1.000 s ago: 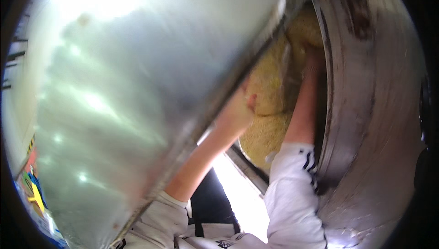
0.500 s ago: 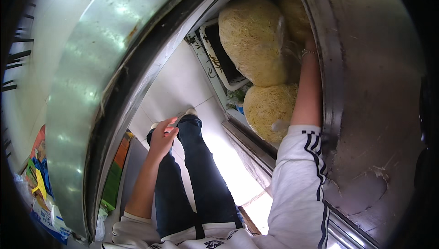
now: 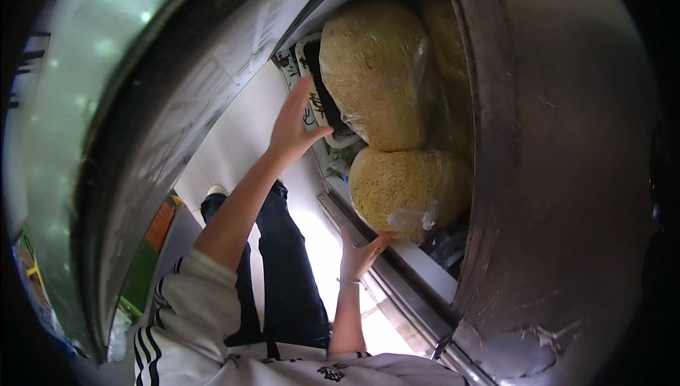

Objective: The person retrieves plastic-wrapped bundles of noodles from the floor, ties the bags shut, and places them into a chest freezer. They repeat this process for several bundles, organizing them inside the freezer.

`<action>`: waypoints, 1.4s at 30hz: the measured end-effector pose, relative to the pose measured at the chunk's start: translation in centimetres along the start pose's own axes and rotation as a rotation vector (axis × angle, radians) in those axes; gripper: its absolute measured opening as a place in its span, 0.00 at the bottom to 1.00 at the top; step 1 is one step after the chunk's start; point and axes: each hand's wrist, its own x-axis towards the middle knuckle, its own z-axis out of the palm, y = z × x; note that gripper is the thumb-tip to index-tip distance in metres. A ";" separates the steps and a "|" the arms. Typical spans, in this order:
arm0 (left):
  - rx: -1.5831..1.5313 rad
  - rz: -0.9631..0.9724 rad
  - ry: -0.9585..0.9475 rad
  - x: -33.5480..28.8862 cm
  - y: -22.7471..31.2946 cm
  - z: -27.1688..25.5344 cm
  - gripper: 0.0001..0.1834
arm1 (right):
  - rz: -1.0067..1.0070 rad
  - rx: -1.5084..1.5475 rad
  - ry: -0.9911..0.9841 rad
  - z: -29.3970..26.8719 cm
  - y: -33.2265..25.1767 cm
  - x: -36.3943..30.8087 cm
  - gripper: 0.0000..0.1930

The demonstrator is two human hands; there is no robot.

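Clear plastic bags full of thin yellow noodle-like strands fill the metal cabinet: a large upper bag (image 3: 375, 67), a lower bag (image 3: 404, 184), and a darker bag (image 3: 450, 60) behind on the right. My left hand (image 3: 292, 120) is empty, thumb and fingers apart, in front of a white-rimmed dark tray (image 3: 333, 134) left of the upper bag. My right hand (image 3: 360, 260) is also empty and spread, at the cabinet's front edge below the lower bag. One of its fingertips is at that bag's bottom edge; whether it touches cannot be told.
A thick metal door (image 3: 177, 103) stands swung out on the left. A broad steel panel (image 3: 559, 138) borders the opening on the right. The cabinet's sill (image 3: 397, 283) runs below the bags. Green and orange packaging (image 3: 145, 265) lies at lower left, beyond my legs.
My right hand has come out from behind the bags to the front edge. My left hand has risen from above my knees toward the tray. The view has shifted, and the lower bag shows more fully.
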 end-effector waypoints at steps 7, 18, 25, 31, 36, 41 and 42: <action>0.155 0.094 0.135 1.4 4.8 9.8 0.40 | 0.053 0.003 0.295 -0.2 0.3 9.9 0.32; 0.231 0.032 -0.130 -1.5 3.0 3.1 0.38 | -0.033 0.202 0.260 -1.8 -1.1 11.8 0.24; 0.163 -0.416 0.003 -23.5 -3.5 -6.5 0.18 | -0.054 0.376 -0.016 -2.9 1.6 9.2 0.34; 0.029 -0.764 0.506 -44.7 -4.8 -10.4 0.14 | -0.282 0.305 -0.181 -3.3 5.0 5.7 0.40; -0.063 -0.978 0.771 -62.1 0.6 -4.3 0.12 | -0.450 0.209 -0.363 -4.3 5.9 4.8 0.27; -0.267 -1.041 0.594 -75.6 2.7 3.5 0.17 | -0.539 0.399 -0.642 -1.6 6.8 1.3 0.06; -0.203 -1.068 0.584 -78.2 2.4 4.9 0.18 | -0.554 0.358 -0.723 -1.0 7.4 0.0 0.05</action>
